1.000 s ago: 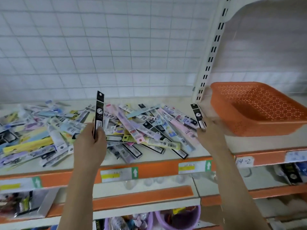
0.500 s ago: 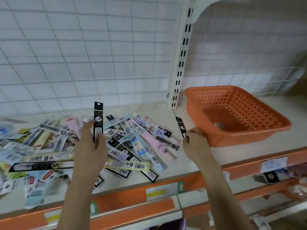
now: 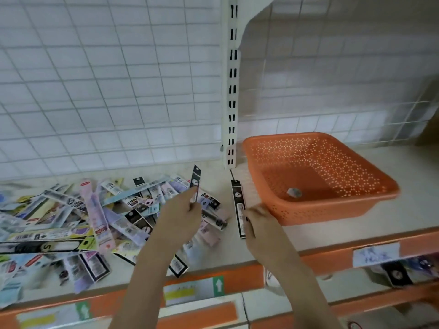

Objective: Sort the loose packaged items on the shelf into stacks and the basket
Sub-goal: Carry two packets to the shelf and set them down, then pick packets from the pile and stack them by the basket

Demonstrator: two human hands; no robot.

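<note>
A heap of loose packaged items covers the left part of the shelf. My left hand pinches a narrow black packet upright above the heap's right end. My right hand holds a second black packet, which lies flat on the shelf between the heap and the orange basket. The perforated basket stands on the right of the shelf and holds one small grey thing.
A white slotted upright rises behind the gap between heap and basket. White wire grid backs the shelf. Orange price rails run along the front edges. Lower shelves hold more packets.
The view swung right, shifting the basket toward the centre. My right hand lowered its black packet flat onto the shelf beside the basket. My left hand moved right with its packet.
</note>
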